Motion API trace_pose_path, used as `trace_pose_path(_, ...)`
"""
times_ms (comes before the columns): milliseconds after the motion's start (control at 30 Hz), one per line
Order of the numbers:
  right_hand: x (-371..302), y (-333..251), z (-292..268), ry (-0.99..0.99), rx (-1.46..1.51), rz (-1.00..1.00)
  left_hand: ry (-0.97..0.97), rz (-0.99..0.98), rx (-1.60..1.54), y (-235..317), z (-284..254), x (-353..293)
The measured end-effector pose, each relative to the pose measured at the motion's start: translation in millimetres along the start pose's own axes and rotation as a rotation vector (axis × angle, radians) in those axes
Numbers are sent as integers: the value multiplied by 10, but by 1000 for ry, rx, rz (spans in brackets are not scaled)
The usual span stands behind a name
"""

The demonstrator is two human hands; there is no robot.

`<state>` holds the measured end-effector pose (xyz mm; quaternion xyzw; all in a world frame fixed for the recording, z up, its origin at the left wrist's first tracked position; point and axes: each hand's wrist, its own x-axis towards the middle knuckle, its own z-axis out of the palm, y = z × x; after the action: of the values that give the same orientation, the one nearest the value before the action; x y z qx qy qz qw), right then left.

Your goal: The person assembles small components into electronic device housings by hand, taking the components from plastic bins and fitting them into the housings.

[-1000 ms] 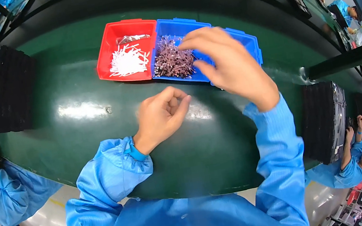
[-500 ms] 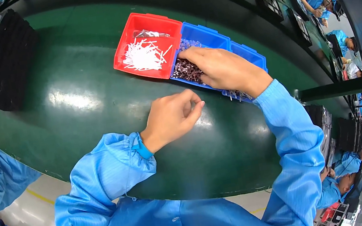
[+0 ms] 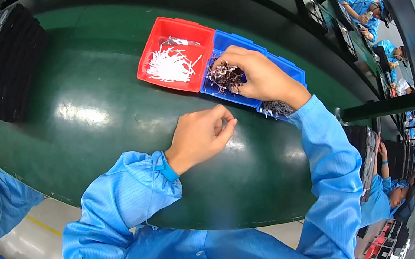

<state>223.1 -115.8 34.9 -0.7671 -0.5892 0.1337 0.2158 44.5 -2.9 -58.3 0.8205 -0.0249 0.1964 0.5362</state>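
Note:
My right hand is over the first blue bin, its thumb and fingers closed on a tangled clump of small dark parts with thin legs. More such parts seem to lie beneath it, largely hidden. My left hand hovers above the green table in front of the bins, fingers curled and thumb close to the index fingertip. Nothing shows between them. Left of the blue bin stands a red bin with thin white sticks and a small clear bag.
A second blue bin, partly behind my right wrist, holds small leggy parts. Stacked black trays stand at the far left. A black bar juts in at the right. Co-workers in blue sit at the left edge and along the right.
My right hand has lifted slightly inside the blue bin, and a clump of dark parts now shows in its fingers. My left hand has barely moved.

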Motion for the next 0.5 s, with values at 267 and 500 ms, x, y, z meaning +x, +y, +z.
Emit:
trace_pose_path(267, -24, -48, 75, 41, 320, 58, -67, -40, 29, 18, -26, 4)
trace_pose_path(500, -68, -156, 44, -19, 191, 118, -40, 1, 28, 5, -7, -34)
